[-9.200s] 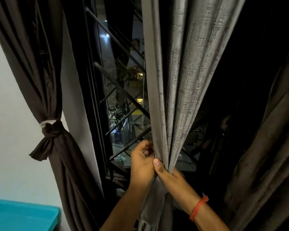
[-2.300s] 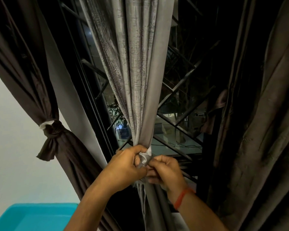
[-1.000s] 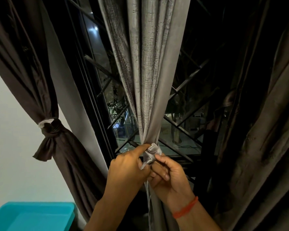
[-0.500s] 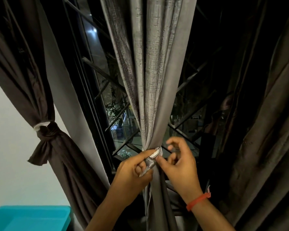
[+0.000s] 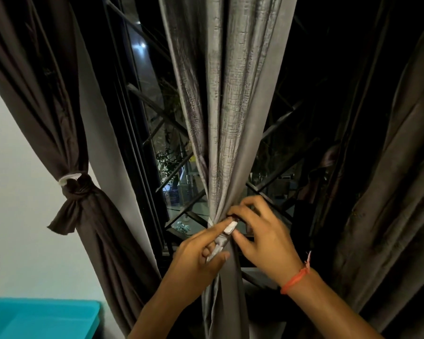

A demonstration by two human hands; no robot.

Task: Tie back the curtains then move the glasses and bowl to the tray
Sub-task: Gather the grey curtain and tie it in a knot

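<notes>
The grey curtain [image 5: 233,123] hangs at centre, gathered at a tie [image 5: 230,228]. The left hand [image 5: 196,260] pinches the tie's loose end between thumb and fingers. The right hand [image 5: 262,238] pinches the tie from the right. Left, a brown curtain [image 5: 66,133] is already knotted. A turquoise tray [image 5: 42,319] sits bottom-left.

A turquoise tray [image 5: 42,319] shows at the lower left corner, below the pale wall [image 5: 15,192]. What it stands on is out of view. Nothing visible lies in it.
</notes>
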